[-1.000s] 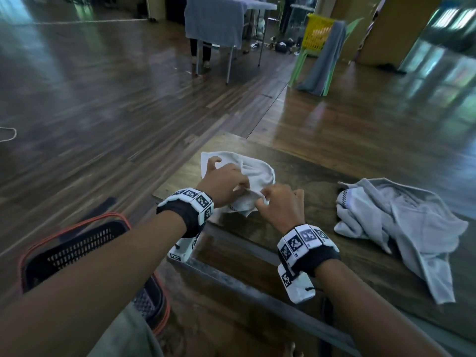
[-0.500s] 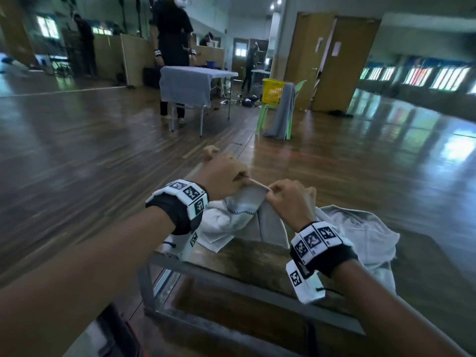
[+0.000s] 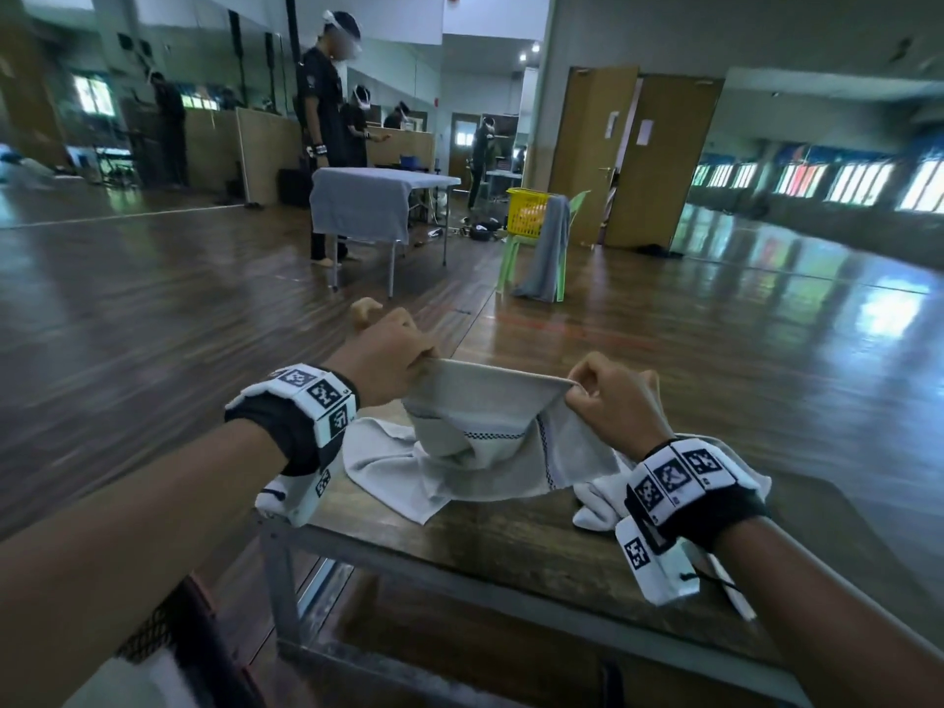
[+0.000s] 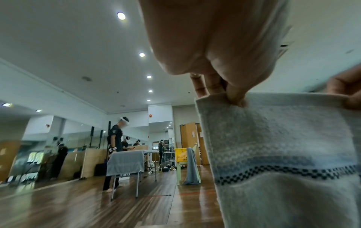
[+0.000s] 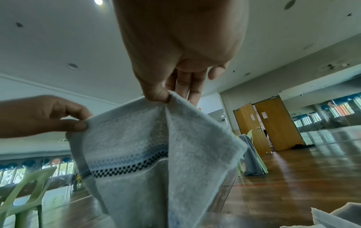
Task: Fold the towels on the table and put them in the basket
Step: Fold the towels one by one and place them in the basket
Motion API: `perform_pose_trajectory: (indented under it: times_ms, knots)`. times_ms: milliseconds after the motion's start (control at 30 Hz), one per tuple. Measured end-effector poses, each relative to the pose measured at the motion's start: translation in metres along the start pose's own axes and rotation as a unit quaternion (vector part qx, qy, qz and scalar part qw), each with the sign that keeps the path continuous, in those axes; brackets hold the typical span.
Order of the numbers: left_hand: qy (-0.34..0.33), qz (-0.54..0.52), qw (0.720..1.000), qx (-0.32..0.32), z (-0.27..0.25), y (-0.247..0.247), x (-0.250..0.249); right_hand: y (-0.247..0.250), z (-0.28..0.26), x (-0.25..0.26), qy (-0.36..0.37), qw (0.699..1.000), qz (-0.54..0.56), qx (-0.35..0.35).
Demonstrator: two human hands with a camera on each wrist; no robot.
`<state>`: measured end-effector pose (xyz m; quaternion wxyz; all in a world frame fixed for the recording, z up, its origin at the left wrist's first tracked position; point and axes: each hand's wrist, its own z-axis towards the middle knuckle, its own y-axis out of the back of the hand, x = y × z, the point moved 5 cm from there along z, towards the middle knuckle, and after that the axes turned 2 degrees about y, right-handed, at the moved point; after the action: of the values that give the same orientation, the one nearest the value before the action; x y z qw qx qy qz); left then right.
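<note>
Above the tabletop (image 3: 511,544), the left hand (image 3: 388,360) and right hand (image 3: 613,401) each pinch a corner of a pale towel (image 3: 490,442), its top edge stretched taut between them, its tail resting on the wood. A second towel (image 3: 597,503) lies at 3 o'clock. Open wooden floor (image 3: 153,309) stretches toward 12 o'clock. No writing is legible.

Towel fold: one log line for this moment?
left hand: pinches towel edge | right hand: pinches same edge | towel: raised, lower part on table
</note>
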<state>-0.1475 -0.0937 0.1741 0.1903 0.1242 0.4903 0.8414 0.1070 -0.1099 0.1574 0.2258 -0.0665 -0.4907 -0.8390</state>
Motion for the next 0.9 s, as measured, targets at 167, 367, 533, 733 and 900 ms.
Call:
perform_pose_trajectory:
  times_ms: [167,367,533,733,900]
  knots:
    - [0.029,-0.057,0.993,-0.096,-0.005,0.022,0.019,-0.015,-0.005,-0.003,-0.005,0.997,0.006,0.079]
    - [0.008,-0.063,0.992,-0.112,-0.006,0.026,0.022,-0.058,-0.025,-0.014,-0.012,0.984,-0.022,0.174]
    - [0.008,-0.060,0.993,-0.096,-0.015,0.027,0.034,-0.075,-0.043,-0.037,-0.005,0.981,-0.018,0.196]
    - [-0.017,0.044,0.998,0.030,-0.028,0.022,0.054,-0.034,-0.023,-0.039,0.028,0.984,0.028,0.176]
    - [-0.011,0.070,0.997,-0.014,-0.030,0.053,0.073,0.036,0.018,-0.019,0.087,0.991,0.052,0.092]
